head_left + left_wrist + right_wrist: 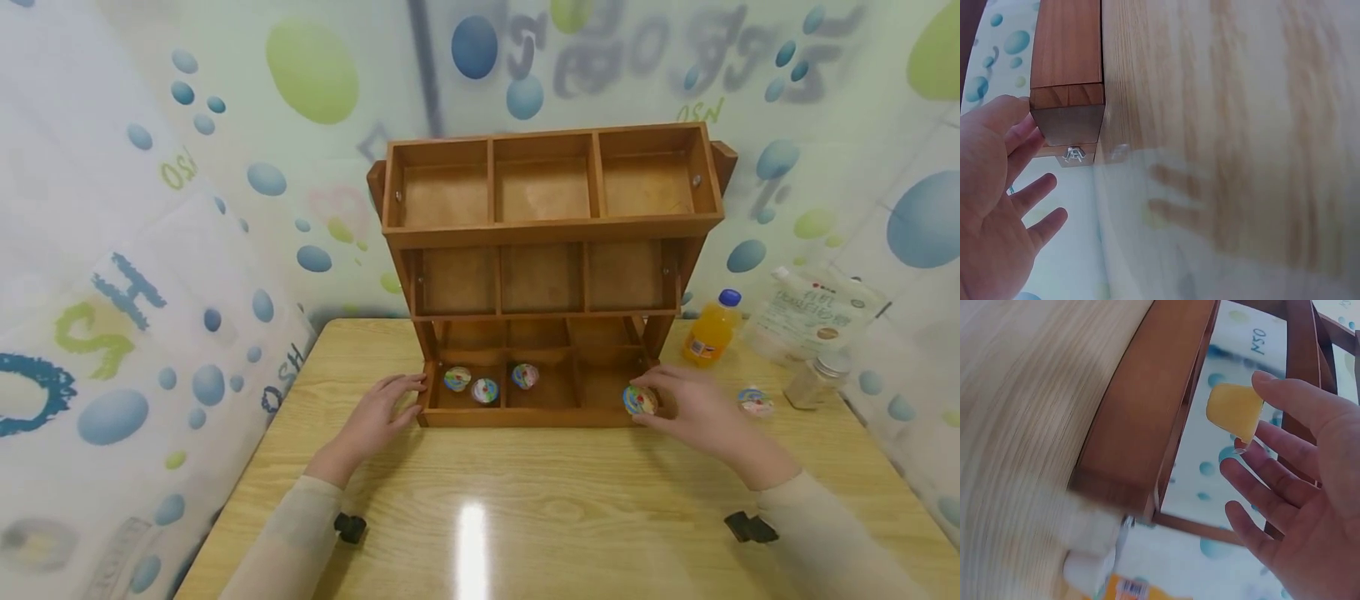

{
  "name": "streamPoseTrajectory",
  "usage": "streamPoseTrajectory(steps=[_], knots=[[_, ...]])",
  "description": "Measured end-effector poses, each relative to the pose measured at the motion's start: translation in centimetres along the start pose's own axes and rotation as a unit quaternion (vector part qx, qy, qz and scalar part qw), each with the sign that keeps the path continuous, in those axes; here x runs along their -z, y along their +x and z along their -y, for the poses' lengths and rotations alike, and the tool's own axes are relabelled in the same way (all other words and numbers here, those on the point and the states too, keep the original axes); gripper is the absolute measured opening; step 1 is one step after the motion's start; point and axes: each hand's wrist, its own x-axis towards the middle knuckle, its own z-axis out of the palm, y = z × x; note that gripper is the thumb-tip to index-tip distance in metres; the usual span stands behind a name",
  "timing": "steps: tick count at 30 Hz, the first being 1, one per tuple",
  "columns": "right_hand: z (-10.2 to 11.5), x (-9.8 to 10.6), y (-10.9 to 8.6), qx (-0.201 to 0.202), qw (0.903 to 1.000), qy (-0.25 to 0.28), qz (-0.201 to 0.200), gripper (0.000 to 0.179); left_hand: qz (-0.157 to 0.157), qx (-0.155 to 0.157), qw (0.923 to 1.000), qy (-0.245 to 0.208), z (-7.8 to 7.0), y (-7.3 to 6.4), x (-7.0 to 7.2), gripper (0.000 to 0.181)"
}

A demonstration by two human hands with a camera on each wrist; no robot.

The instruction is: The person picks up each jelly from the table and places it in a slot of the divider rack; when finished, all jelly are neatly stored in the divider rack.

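A brown wooden three-tier rack [553, 233] stands on the table, each tier split into compartments. My right hand [693, 408] pinches a small jelly cup [640, 401] between thumb and fingers, over the bottom tier's right compartment. In the right wrist view this cup [1235, 411] has a yellow body. With fingers extended, my left hand [378, 421] touches the left end of the bottom tier [1067, 94]. Two jelly cups [485, 390] lie in the bottom left compartment, and one jelly cup [525, 376] is in the bottom middle one.
Another jelly cup [755, 402] lies on the table [555, 508] right of the rack. Near it stand a glass jar [817, 382] with a metallic lid, an orange drink bottle [712, 329] with a blue cap, and a pale plastic pouch [813, 317]. Patterned sheeting [315, 217] rises behind.
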Motion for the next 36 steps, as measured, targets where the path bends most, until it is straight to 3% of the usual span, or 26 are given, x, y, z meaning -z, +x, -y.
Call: streamPoseTrajectory(steps=[9,16,21,31,36], knots=[[1.8,-2.4,3.3,-0.015,0.9982,0.044,0.037,0.047,0.001,0.003,1.0,-0.009,0.2,-0.2,-0.3,0.035],[2.4,-4.0,6.1,0.007,0.9965,0.07,0.047,0.047,-0.007,-0.004,0.9999,-0.014,0.2,-0.3,-0.3,0.035],[2.6,-5.2,7.8,0.025,0.9928,0.107,0.047,0.044,0.014,0.018,0.9996,-0.014,0.3,-0.3,-0.2,0.035],[2.5,-7.0,10.2,0.026,0.9905,0.1,0.091,0.043,0.0,0.008,0.9998,-0.018,0.1,-0.2,-0.1,0.035],[2.2,-7.6,10.7,0.03,0.9878,0.09,0.124,0.042,0.01,0.017,0.9996,-0.02,0.0,-0.2,0.0,0.036]])
